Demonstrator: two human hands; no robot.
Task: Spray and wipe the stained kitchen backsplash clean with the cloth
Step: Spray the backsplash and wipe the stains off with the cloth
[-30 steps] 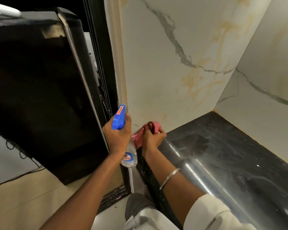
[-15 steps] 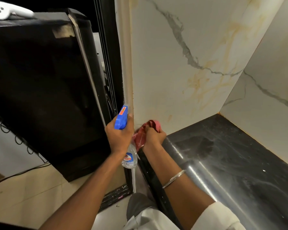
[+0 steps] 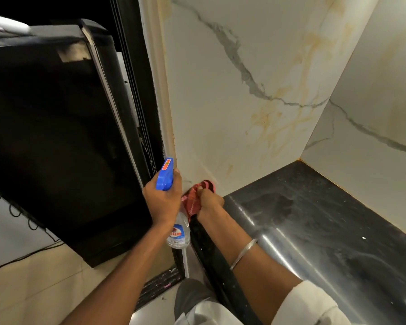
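The right hand [image 3: 209, 202] bunches the red cloth [image 3: 192, 200] into the backsplash's [image 3: 220, 102] bottom corner, just above the worktop [image 3: 314, 219], likely to scrub the seam. Just left of it, the left hand [image 3: 163, 202] grips the spray bottle [image 3: 165, 174], aimed at the wall for re-wetting. Yellow stains [image 3: 267, 120] lie well above both hands.
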